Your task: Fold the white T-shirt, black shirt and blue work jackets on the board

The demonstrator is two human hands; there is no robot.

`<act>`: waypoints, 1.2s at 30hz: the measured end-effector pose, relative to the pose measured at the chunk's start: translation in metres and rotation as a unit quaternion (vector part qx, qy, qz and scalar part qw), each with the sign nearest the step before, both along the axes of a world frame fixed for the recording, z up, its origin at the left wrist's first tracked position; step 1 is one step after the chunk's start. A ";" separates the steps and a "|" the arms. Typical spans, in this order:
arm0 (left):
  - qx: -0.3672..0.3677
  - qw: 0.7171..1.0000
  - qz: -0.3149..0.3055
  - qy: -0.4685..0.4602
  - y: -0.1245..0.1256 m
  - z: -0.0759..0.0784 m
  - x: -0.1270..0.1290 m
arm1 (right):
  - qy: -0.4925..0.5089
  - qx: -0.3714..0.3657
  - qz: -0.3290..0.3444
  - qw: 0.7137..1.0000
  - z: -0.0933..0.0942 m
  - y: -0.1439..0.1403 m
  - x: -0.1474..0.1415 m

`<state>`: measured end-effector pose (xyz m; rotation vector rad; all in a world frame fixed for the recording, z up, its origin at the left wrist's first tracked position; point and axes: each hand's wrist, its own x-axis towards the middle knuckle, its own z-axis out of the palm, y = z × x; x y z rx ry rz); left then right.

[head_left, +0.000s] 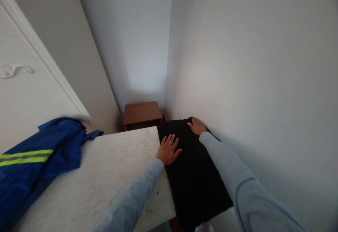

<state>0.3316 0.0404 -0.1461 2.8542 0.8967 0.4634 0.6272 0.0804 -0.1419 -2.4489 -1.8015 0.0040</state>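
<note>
A black cloth (195, 179) lies spread along the right side of a pale, stained table top (126, 158), close to the wall. On its left edge rests my left hand (168, 150), palm down with the fingers spread and a ring on one finger. My right hand (197, 126) lies flat at the cloth's far right corner, beside the wall, its fingers stretched out. Neither hand grips anything. What kind of item the black cloth is, I cannot make out.
A blue garment (60, 147) with yellow-green and grey stripes lies crumpled on the left. Behind it stands a white cabinet (34, 63). A small brown wooden table (142, 112) sits in the far corner. The grey wall (250, 84) borders the right side.
</note>
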 end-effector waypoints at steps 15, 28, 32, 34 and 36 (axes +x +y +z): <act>-0.008 1.000 -0.001 -0.003 -0.002 -0.001 0.001 | -0.023 -0.034 0.002 0.999 -0.012 0.012 0.010; 0.011 0.994 -0.018 -0.108 -0.007 -0.001 0.001 | -0.041 -0.007 0.129 0.991 0.019 0.030 -0.068; 0.017 0.987 -0.111 -0.116 -0.012 0.003 -0.002 | -0.014 -0.036 0.218 0.975 0.020 0.050 -0.121; 0.008 0.985 -0.138 -0.104 -0.013 0.004 -0.003 | -0.011 -0.047 0.207 0.977 0.020 0.058 -0.135; 0.002 0.983 -0.157 -0.090 -0.012 0.004 -0.003 | -0.009 -0.058 0.188 0.980 0.021 0.063 -0.139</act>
